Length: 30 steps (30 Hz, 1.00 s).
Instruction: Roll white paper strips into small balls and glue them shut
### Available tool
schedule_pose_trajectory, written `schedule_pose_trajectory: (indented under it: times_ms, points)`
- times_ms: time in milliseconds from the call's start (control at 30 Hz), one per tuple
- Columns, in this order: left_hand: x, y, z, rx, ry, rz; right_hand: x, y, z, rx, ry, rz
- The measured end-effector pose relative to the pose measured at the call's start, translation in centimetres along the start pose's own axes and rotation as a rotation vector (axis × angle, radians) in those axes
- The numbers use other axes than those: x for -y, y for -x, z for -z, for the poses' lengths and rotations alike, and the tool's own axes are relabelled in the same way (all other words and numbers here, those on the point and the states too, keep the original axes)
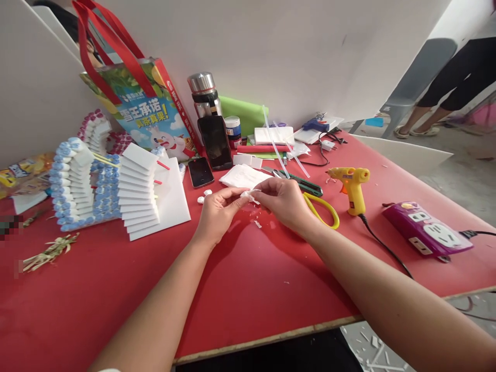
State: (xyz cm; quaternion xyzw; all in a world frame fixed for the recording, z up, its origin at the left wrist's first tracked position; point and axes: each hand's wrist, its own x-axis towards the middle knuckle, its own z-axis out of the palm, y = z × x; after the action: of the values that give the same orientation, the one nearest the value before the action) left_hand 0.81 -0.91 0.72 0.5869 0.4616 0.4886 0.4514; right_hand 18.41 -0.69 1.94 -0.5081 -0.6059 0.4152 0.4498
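Note:
Over the middle of the red table [248, 299], my left hand [219, 209] and my right hand [284, 201] meet with fingertips pinched on a small white piece [248, 194], thin and soft like tissue. Its exact kind is partly hidden by the fingers. Just behind the hands lies a folded stack of white tissue [242, 175]. Two or so small white balls [204, 196] sit left of my left hand. Tiny white scraps [258, 223] lie below the fingers. Yellow-handled scissors [329, 214] rest partly behind my right wrist, close to a green utility knife [310, 186].
On the right stand a yellow glue gun [351, 186] and a purple power strip [426, 230] with cords. To the left is a fan-shaped white and blue craft model [89, 191]. Phones [200, 172], a thermos [203, 93] and a gift bag [151, 111] line the back. A person's legs [445, 93] show beyond.

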Motion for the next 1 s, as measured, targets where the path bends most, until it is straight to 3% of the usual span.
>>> schedule_pose_trajectory:
  times_ms: [200,333,433,533,767,1000]
  points:
    - [0.07,-0.02,-0.14,-0.010,0.025,-0.010,-0.12,0.24,-0.37,0.006,-0.190,-0.033]
    - [0.20,0.01,0.11,0.004,-0.075,-0.099,-0.36,-0.01,-0.20,0.145,-0.509,-0.228]
    - [0.26,0.04,0.30,-0.013,-0.107,-0.118,-0.41,-0.16,-0.06,0.174,-0.590,-0.274]
    - [0.42,0.00,0.43,-0.004,-0.076,-0.060,-0.22,-0.12,-0.06,0.142,-0.450,-0.213]
    - [0.83,-0.17,0.77,0.012,-0.002,0.029,0.27,0.16,-0.23,0.048,0.177,0.077]
    - [0.22,-0.03,0.55,0.056,-0.014,0.023,0.15,-0.10,0.02,0.014,0.199,0.063]
